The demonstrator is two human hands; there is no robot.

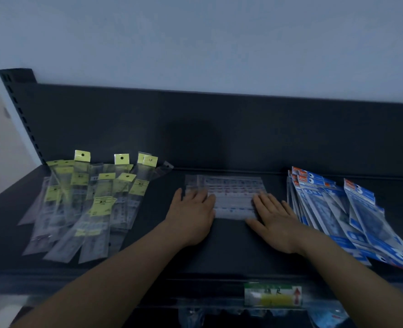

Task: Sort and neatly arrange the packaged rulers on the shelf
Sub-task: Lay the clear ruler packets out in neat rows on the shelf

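Now left hand (192,216) and right hand (275,221) press flat, fingers straight and slightly spread, on the ends of the clear plastic-sleeved ruler stack (233,197), likely squaring it. Yellow-tagged clear packets (89,204) sprawl left.

You see a dark charcoal shelf (219,252). Your left packets (82,209) are clear with yellow labels, the middle packets (233,200) clear with faint red and blue marks, the right packets (333,204) blue and white with orange-red corners.
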